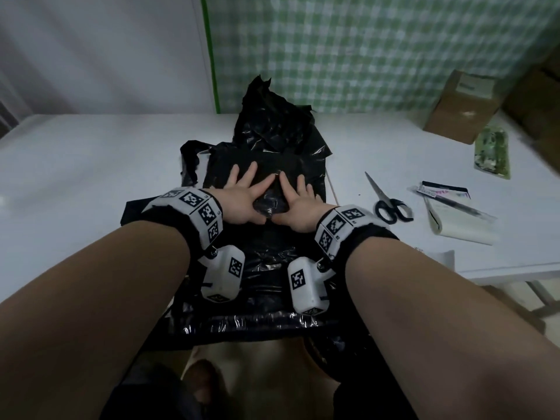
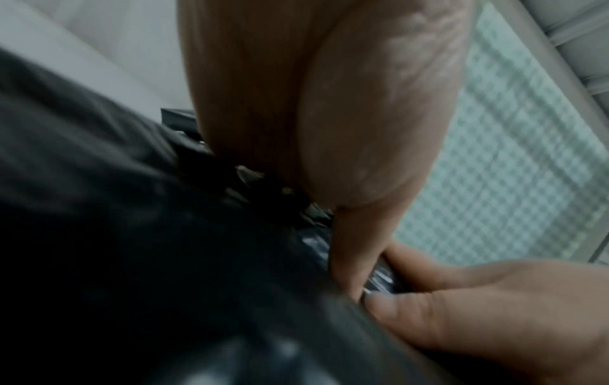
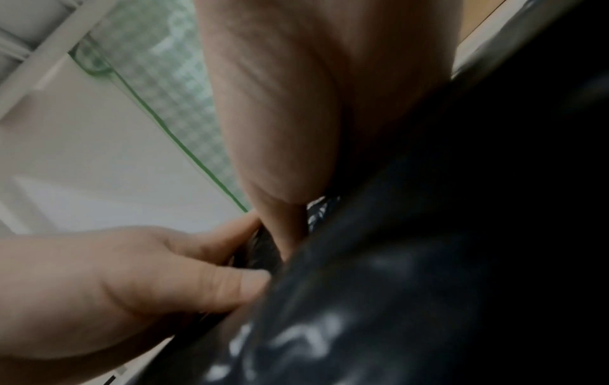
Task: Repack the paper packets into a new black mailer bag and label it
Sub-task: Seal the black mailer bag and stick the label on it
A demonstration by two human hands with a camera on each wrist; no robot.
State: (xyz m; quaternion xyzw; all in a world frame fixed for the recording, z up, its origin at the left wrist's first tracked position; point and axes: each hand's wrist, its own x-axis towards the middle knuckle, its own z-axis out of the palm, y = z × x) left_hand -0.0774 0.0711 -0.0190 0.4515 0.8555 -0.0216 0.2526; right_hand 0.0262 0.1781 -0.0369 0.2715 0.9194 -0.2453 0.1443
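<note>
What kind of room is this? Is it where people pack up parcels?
Probably yes, a small packing spot. A white table holds a black mailer bag pressed flat under both hands, with scissors, a notepad and pen beside it, and a cardboard box at the back.

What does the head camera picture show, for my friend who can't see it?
Two hands, left hand and right hand, press flat with spread fingers on a black mailer bag on a white table. To the right lie scissors, a pen on a notepad, and a cardboard box.
</note>
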